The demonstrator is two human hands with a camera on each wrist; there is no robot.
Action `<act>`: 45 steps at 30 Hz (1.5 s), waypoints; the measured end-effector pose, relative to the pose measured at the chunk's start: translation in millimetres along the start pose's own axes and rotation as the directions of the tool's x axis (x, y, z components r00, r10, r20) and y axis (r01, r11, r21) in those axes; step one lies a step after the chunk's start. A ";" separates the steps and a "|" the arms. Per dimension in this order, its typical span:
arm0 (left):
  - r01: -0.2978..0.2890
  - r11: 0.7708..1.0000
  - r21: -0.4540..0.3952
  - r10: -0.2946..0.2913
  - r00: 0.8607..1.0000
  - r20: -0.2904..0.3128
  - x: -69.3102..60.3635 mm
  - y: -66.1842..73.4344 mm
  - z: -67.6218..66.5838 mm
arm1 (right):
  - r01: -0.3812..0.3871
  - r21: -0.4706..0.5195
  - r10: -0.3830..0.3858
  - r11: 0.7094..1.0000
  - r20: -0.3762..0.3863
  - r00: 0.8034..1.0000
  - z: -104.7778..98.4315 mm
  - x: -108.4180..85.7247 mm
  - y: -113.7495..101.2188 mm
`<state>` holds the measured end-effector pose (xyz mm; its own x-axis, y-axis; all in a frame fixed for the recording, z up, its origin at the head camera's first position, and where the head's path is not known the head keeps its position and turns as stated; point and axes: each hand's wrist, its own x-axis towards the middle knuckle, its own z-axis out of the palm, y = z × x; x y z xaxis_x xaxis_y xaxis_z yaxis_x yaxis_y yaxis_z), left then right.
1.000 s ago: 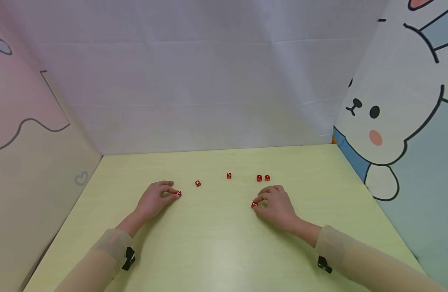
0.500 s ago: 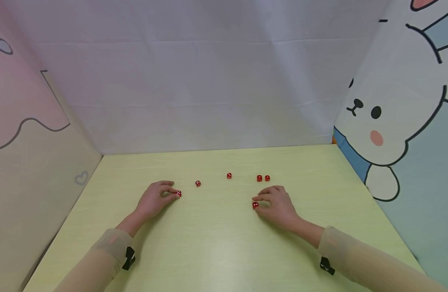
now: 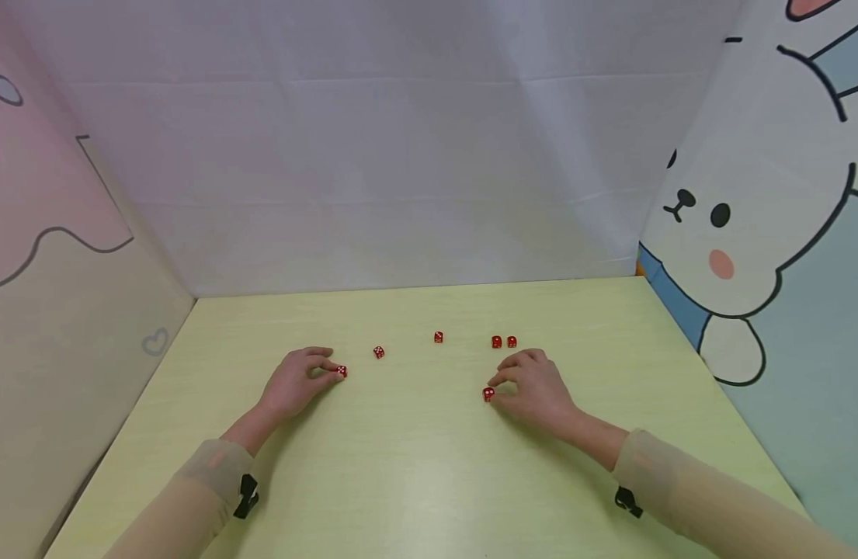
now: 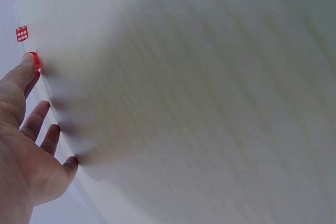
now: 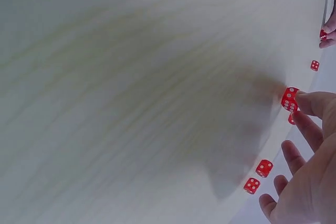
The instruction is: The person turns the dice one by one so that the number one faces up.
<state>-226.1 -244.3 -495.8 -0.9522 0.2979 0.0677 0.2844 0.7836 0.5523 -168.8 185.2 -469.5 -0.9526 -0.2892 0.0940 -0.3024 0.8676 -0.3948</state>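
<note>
With thumb and index finger, my left hand (image 3: 299,382) pinches a red die (image 3: 342,371) with white pips at the left of the table. In the left wrist view the thumb covers most of that die (image 4: 36,62), and the other fingers are spread. My right hand (image 3: 533,394) has its thumb and index fingertip at another red die (image 3: 488,394), right of centre. In the right wrist view the thumb touches one side of this die (image 5: 290,98), with the index fingertip just below it. Whether this die rests on the table is unclear.
Farther back on the pale yellow table (image 3: 401,481) lie a die (image 3: 379,352) near the left hand, a die (image 3: 439,337) in the middle, and two close together, the left die (image 3: 496,341) and right die (image 3: 512,341). A white curtain (image 3: 415,171) stands behind.
The die at my right hand has turned, so a different face shows. The right index and other fingers have shifted slightly back. The left hand and the other dice stay in place.
</note>
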 end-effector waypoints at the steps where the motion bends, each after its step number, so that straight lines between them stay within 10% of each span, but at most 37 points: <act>1: -0.001 1.000 0.000 0.001 1.000 0.000 0.1 0.4 -0.2 | 0.007 -0.006 -0.007 1.000 0.000 1.000 0.1 0.3 -0.2; 23: 0.015 1.000 -0.008 -0.015 1.000 0.009 0.2 5.6 -5.9 | 0.055 -0.063 -0.056 0.997 -0.021 0.998 -2.9 2.9 -1.6; 45: 0.008 1.000 0.004 -0.008 1.000 0.005 -0.7 6.9 -7.1 | -0.118 0.200 0.121 0.973 -0.002 0.993 2.2 -3.9 3.2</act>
<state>-224.2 -243.1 -486.1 -0.9539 0.2943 0.0590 0.2772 0.7884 0.5492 -166.1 188.2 -473.2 -0.9823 -0.1812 0.0476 -0.1750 0.7969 -0.5782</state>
